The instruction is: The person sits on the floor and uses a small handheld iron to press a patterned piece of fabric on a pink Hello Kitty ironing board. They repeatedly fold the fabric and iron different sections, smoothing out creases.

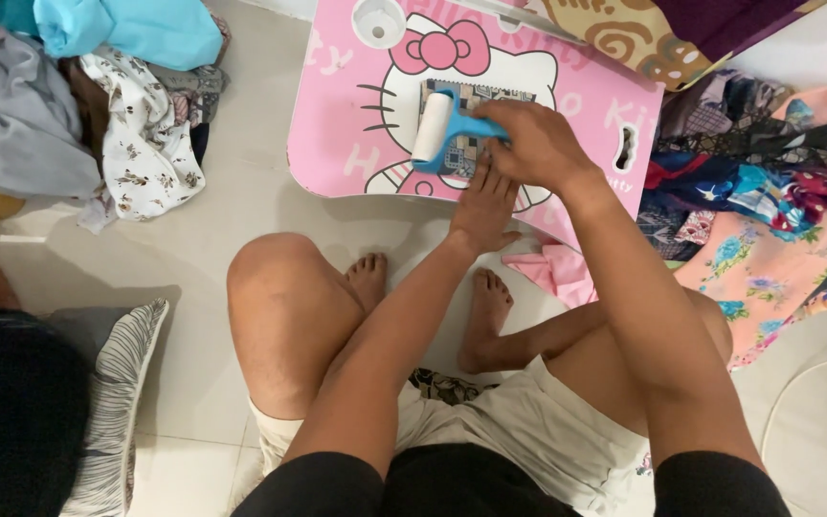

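We seem to be at home: a tiled floor (212, 239), heaped clothes (136, 124), a striped cushion (117, 383), a pink cartoon lap table (356, 115).

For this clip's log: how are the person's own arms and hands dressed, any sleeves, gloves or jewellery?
Both arms are bare from the upper arm down. A short black sleeve covers the left upper arm, and another black sleeve covers the right. The left hand and right hand are bare: no gloves, and no rings, watch or bracelets are visible.

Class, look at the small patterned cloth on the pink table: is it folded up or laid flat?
Laid flat. The patterned cloth lies flat on the pink table, pinned by the left hand while the right hand holds a blue roller on it.
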